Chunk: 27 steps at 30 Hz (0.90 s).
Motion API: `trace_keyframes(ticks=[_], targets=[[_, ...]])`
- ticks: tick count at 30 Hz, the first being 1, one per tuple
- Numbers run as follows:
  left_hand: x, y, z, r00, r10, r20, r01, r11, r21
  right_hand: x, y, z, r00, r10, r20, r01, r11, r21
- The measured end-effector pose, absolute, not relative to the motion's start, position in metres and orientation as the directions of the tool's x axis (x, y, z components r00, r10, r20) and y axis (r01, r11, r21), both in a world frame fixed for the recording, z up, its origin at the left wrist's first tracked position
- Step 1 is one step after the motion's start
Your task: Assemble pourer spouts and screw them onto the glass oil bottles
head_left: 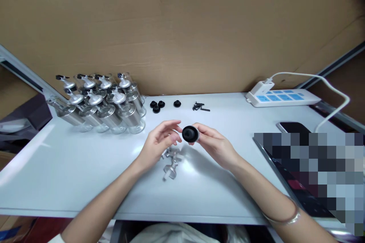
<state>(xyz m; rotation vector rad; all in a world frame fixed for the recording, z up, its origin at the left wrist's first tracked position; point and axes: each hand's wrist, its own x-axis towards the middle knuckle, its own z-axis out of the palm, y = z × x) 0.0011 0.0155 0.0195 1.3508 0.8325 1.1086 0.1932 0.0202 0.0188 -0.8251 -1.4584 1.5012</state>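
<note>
That black cap (190, 134) sits mid-table, pinched in the right hand (213, 145) fingertips; left hand (157, 145) fingers loosely apart at its 9 o'clock. Looks light, rubbery (probably squishy), so grip the rim. Metal fitting (170, 162) lies at 6 o'clock.

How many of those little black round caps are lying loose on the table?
4: three black caps clustered beside the bottles, one alone to their right. A fifth, larger black piece is in the right hand.

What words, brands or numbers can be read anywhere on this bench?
None can be read.
The power strip shows only plain blue panels.
The phone screen is dark.
The black part between left hand and right hand shows no marking.
</note>
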Motion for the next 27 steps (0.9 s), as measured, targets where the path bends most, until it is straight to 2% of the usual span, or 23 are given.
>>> trace_keyframes(ticks=[5, 12, 20, 27], targets=[[0.0037, 0.0132, 0.021, 0.425, 0.905, -0.01, -0.128, 0.071, 0.989, 0.1923, 0.0185, 0.0186, -0.467, 0.881, 0.082, -0.1, 0.04, -0.994], [0.0026, 0.0164, 0.023, 0.342, 0.937, 0.064, -0.155, -0.011, 0.988, 0.1896, 0.0175, 0.018, -0.406, 0.906, 0.121, 0.025, 0.144, -0.989], [0.0065, 0.0119, 0.0156, 0.391, 0.92, -0.036, -0.221, 0.132, 0.966, 0.1881, 0.0171, 0.0103, -0.31, 0.943, 0.119, 0.168, 0.177, -0.97], [0.0075, 0.0102, 0.0146, 0.453, 0.892, -0.01, -0.274, 0.15, 0.95, 0.1868, 0.0165, 0.0104, -0.321, 0.937, 0.141, 0.175, 0.205, -0.963]])
